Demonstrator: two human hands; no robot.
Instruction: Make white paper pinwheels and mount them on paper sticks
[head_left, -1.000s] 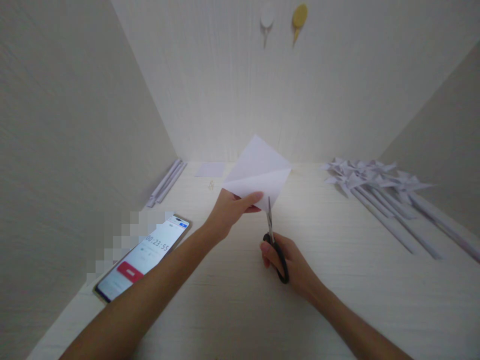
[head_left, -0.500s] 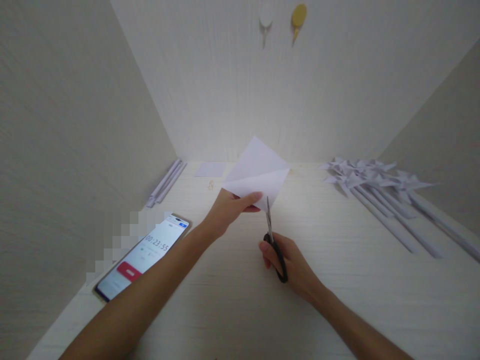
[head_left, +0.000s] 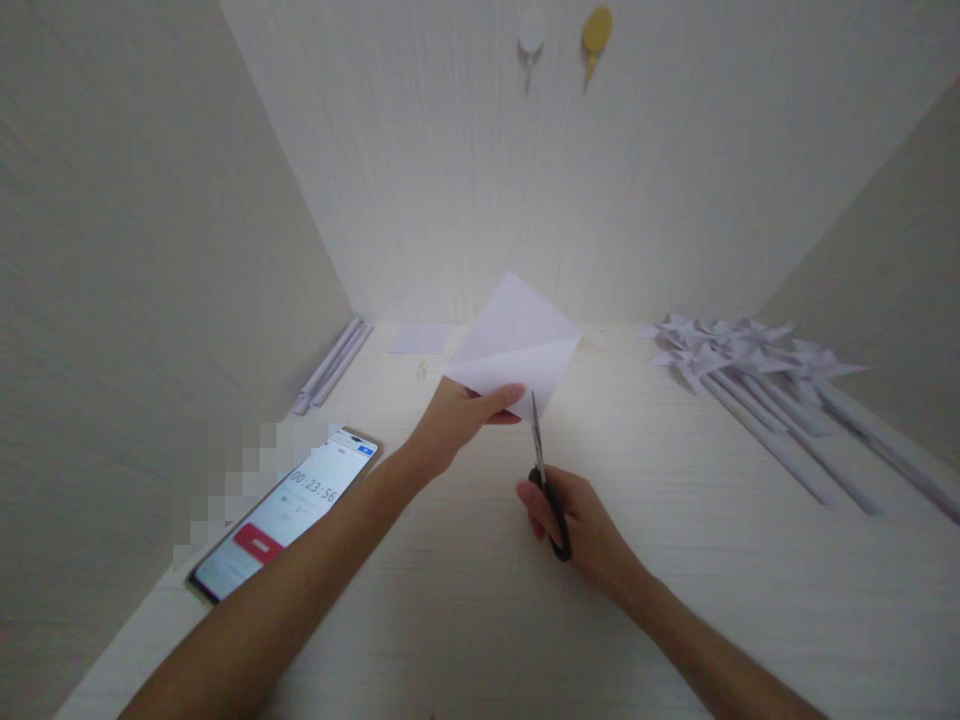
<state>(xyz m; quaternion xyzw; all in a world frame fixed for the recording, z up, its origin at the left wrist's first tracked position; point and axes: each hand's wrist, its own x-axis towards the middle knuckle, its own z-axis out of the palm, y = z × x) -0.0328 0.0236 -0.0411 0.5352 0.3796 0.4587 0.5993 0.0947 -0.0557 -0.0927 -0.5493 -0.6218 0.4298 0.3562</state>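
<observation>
A square white sheet of paper (head_left: pixel 517 325), creased across its middle, is pinched near its lower corner by my left hand (head_left: pixel 469 415), thumb on top. My right hand (head_left: pixel 574 515) grips black-handled scissors (head_left: pixel 538 455) with fingers through the loops. The blades reach up to the paper's near corner, just right of my left thumb, and look closed or nearly so. Whether they have cut into the sheet there is hard to make out.
Paper pinwheels (head_left: pixel 720 350) on rolled paper sticks lie at the right. At the left are rolled paper tubes (head_left: pixel 334 365) and a phone (head_left: pixel 289 520) running a timer. A flat paper piece (head_left: pixel 420 339) and small clip-like bits (head_left: pixel 421 371) lie at the back; wall hooks (head_left: pixel 598 32) hang above.
The scissor blades have drawn together, and the scissors have shifted very slightly left and up. My left hand and the paper stay in place. The phone timer has advanced one second.
</observation>
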